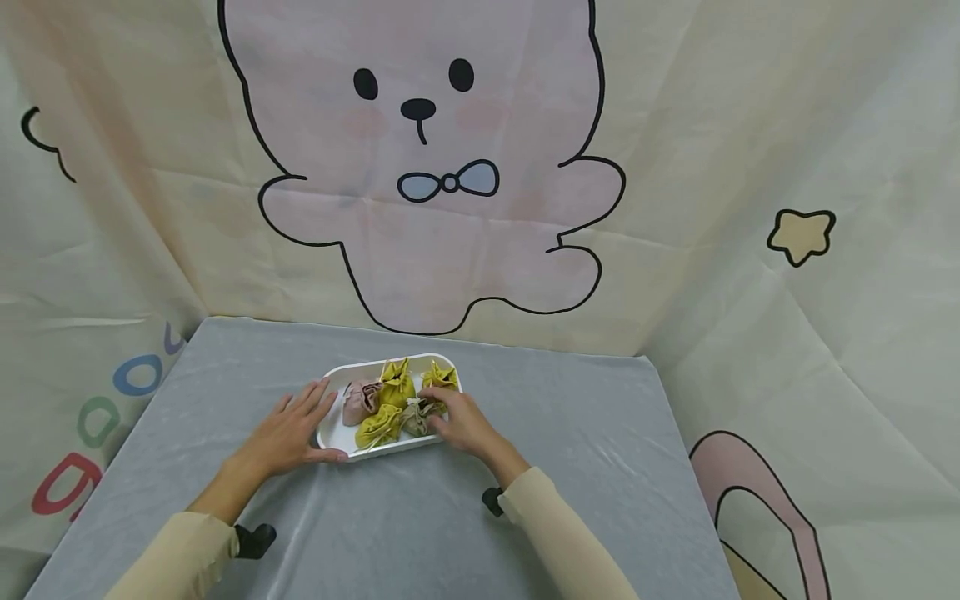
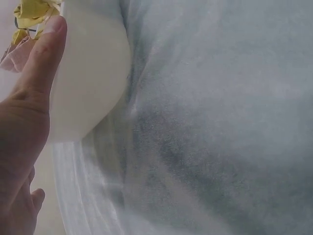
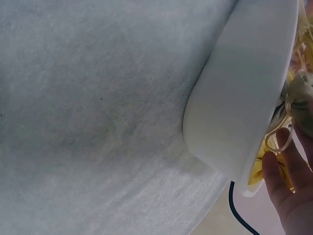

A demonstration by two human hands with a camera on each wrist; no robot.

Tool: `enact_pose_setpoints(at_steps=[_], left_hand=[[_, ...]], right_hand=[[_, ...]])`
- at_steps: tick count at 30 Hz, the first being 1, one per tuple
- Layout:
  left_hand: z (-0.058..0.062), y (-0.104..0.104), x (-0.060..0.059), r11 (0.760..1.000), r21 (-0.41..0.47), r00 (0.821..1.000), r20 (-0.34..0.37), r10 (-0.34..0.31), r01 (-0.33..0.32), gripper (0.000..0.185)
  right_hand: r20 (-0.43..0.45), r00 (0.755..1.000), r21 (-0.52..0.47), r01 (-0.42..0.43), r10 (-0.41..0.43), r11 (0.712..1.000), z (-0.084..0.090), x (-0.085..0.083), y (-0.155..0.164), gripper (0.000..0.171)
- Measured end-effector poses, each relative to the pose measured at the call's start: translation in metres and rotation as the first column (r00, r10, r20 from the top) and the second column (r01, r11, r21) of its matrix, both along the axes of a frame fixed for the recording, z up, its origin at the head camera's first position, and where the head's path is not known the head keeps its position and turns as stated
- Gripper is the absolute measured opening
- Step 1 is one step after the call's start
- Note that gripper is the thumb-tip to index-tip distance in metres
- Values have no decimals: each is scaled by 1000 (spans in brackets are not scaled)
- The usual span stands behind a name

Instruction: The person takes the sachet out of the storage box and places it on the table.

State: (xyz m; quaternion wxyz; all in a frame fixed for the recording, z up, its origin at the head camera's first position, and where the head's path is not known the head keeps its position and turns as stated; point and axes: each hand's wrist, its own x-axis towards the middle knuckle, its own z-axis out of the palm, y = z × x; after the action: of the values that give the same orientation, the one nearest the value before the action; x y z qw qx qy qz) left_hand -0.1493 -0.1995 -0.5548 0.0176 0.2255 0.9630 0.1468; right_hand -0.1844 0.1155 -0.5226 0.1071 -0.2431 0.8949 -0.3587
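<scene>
Left hand (image 1: 288, 433) lying flat, fingers straight, steadying white plastic tray (image 1: 330, 436) mid grey-clothed table (image 1: 600, 467). Right hand (image 1: 463, 422) fingers curling onto beige drawstring pouch (image 1: 417, 417); pinch neck firmly, keeping tray braced.

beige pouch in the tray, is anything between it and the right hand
Nothing visible: the right hand reaches over the white tray rim, its fingers right at the beige pouch. The yellow pouches lie beside it, not across.
</scene>
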Motion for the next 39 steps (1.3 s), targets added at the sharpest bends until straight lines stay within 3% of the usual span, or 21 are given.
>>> enact_pose_setpoints(at_steps=[15,31,39], left_hand=[[3,2,1,1000,-4,1000,-14,-11,11,110],[1,2,0,1000,11,1000,21,-12,12,111],[0,2,0,1000,16,1000,17,-19,19,111]], right_hand=[[-34,999,-71,33,-35,997,-5,0,-3,16],[-69,992,-127,99,-108,987,-3,1,-3,14],[-98,984,-203,126,-148,971,8,3,5,13]])
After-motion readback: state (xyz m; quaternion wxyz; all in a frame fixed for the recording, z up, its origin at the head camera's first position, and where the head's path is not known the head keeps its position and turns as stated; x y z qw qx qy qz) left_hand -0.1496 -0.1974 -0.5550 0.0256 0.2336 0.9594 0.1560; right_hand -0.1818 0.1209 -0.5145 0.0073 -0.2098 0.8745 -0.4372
